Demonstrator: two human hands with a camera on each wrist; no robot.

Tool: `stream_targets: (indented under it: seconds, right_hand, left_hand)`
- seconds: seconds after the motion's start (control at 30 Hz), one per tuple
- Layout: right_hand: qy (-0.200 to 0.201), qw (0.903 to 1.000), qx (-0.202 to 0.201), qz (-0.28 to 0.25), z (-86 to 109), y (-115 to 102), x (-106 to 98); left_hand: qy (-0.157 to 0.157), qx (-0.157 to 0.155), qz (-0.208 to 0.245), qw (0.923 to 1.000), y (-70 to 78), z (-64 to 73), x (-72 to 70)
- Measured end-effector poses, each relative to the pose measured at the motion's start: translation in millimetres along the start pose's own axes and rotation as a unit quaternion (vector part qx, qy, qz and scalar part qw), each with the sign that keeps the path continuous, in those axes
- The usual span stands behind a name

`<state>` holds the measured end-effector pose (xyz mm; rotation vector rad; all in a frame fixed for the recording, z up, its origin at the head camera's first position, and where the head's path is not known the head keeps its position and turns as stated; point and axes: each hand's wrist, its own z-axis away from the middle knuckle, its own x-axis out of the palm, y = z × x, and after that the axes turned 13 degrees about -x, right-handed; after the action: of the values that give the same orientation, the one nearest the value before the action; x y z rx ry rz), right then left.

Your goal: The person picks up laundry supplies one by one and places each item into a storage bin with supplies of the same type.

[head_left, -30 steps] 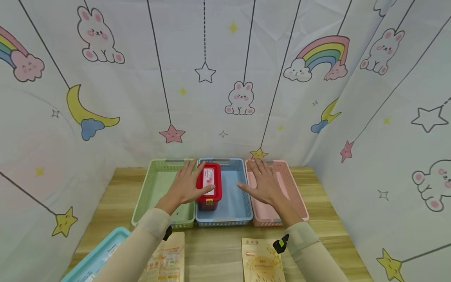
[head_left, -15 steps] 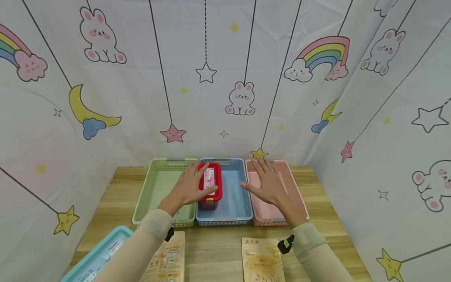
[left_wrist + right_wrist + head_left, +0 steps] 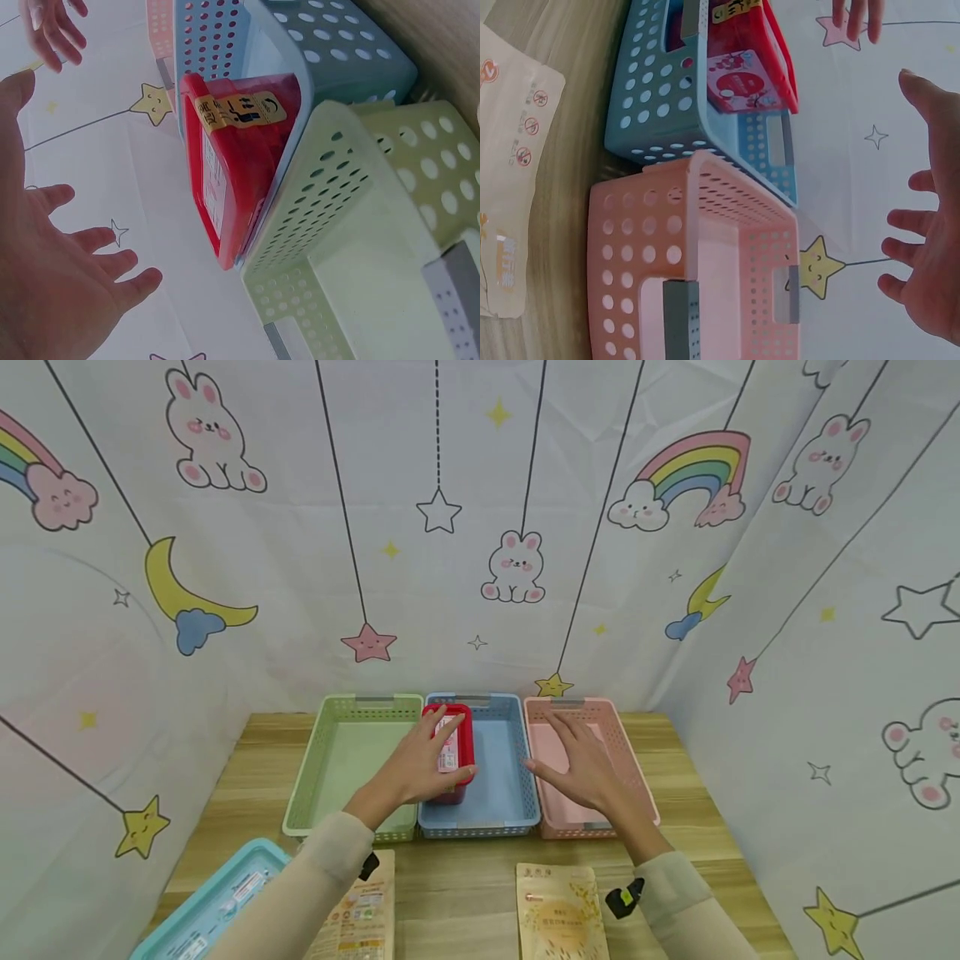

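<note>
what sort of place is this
Probably a small curtained-off tabletop workspace: white cartoon-print sheeting surrounds a wood-grain table, with green, blue and pink baskets lined up at its back.

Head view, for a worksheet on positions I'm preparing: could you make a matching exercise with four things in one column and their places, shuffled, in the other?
Things
1. red-lidded box
2. green basket
3. pink basket
4. turquoise tray

Places in the head view
A. right end of the row of three
B. inside the blue basket
C. lower left, lying at a slant
D. left end of the row of three

Right pairs: 1-B, 2-D, 3-A, 4-C
</note>
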<state>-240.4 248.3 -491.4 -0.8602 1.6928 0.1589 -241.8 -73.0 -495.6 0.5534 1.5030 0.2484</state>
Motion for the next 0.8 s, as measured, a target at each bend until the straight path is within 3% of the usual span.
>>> stream_targets:
  seconds: [0.2,0.57,0.8]
  right_hand:
    - [0.004,1.0,0.004,0.004,6.7,4.4,-2.2]
    - [0.006,0.9983,-0.054,-0.02,5.1,-1.2,-12.7]
    - [-0.007,0.9965,-0.064,-0.054,13.7,-4.6,-20.6]
  left_hand:
    - [-0.001,0.017,-0.002,0.9999,5.1,5.4,4.0]
    - [0.013,0.061,0.006,0.998,22.9,10.9,-6.5]
    - [-0.035,0.051,0.053,0.9967,32.9,15.4,-14.4]
